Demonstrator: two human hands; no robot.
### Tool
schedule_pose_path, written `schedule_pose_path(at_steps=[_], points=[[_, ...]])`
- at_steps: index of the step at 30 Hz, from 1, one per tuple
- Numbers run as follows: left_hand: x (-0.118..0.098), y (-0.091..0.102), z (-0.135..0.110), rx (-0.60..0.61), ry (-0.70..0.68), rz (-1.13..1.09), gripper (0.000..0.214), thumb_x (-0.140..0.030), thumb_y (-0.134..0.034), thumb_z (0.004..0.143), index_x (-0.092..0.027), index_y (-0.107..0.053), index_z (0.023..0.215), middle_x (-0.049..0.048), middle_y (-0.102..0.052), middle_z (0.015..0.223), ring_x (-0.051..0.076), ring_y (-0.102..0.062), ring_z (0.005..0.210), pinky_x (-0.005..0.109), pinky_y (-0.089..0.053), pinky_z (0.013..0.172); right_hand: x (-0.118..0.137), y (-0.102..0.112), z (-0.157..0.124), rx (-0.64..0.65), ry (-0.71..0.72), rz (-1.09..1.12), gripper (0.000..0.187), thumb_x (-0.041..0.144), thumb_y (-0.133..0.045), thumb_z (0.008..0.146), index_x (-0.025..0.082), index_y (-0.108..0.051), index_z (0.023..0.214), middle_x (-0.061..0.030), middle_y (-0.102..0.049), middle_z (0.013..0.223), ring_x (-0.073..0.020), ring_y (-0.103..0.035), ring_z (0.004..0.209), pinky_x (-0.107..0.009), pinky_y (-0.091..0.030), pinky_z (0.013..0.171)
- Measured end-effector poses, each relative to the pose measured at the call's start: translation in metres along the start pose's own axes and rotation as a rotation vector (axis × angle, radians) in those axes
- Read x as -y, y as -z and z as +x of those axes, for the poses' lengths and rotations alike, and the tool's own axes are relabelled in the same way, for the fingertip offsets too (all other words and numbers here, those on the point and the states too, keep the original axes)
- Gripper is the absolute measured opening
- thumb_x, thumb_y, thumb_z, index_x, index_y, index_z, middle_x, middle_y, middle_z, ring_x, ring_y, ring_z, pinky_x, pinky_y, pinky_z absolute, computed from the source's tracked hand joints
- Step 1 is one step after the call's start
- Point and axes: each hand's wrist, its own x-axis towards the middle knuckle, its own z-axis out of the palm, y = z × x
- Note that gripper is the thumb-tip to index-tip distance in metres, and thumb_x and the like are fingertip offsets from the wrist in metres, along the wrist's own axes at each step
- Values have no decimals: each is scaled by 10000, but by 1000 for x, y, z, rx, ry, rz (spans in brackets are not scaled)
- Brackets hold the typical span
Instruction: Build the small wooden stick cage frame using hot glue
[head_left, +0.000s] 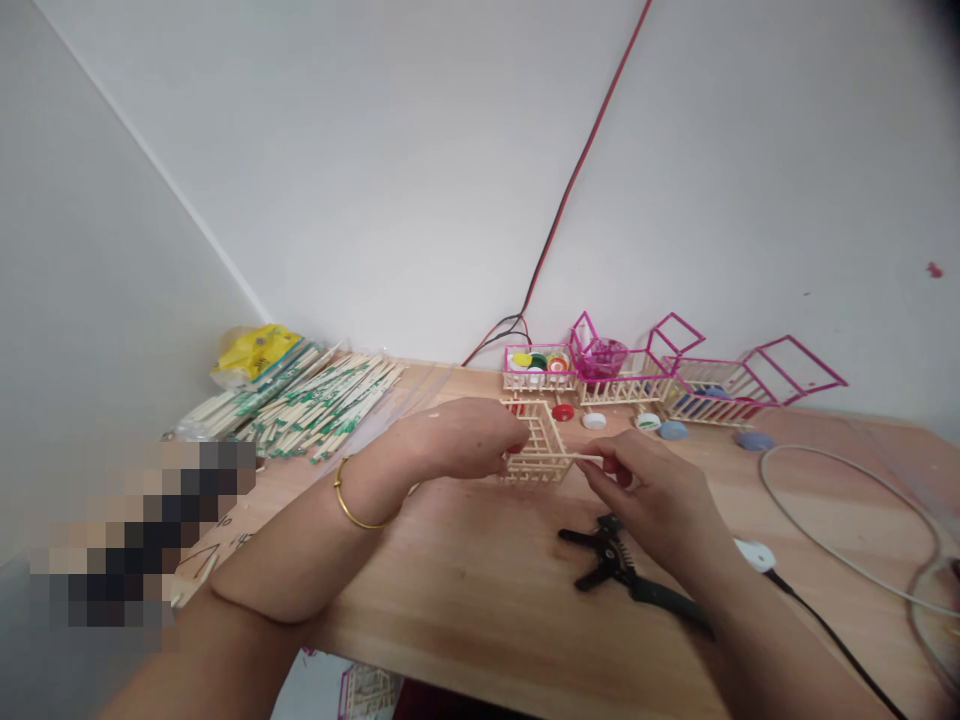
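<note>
In the head view, a small open frame of pale wooden sticks, shaped like a little basket, stands on the tabletop between my hands. My left hand curls over its left side with the fingertips closed on it; the exact grip is partly hidden. A thin wooden stick reaches across the front of the frame towards the right. My right hand pinches this stick's right end between thumb and fingers. Below my right hand lies a black tool with prongs, its lower part partly covered by my forearm.
Wrapped chopsticks lie in a heap at the left, beside a yellow plastic bag. Pink-edged stick carts stand along the wall, with loose bottle caps before them. Grey cable loops on the right.
</note>
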Motion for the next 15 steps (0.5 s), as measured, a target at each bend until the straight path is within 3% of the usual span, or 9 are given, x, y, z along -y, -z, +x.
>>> schedule_pose_path(at_steps=[15], points=[[5,0,-1,23,35,-13,148,-228,-584,766,-199,-649,897,41,-665,806,158,-571,716,246,-374,593,1,1,-2,17,-19,56,129,253,-556,846,203,-613,950,14,-564,696,-143,-527,616,-283,-400,589]])
